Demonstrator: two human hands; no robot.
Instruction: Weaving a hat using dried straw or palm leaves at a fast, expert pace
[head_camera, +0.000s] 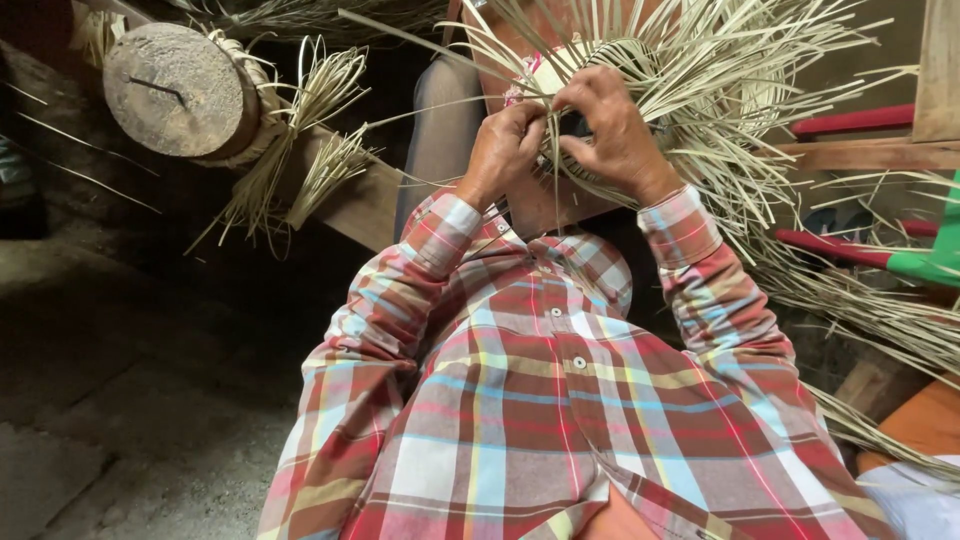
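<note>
My hands hide the weave's middle: left grip (505, 150) and right grip (612, 135) both pinch pale straw (720, 90) strands (loose ends fanning outward).

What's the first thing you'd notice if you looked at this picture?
Probably the big fan of pale straw strips spraying out at the top, with the left hand and right hand pinching them in the middle. Next, the bright plaid shirt below, and a round log end upper left.

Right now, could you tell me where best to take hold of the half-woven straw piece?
Probably grip the straw piece at its dense woven centre, from below, where the left hand and right hand already pinch it; the loose strands fanning outward look too limp to hold.
</note>
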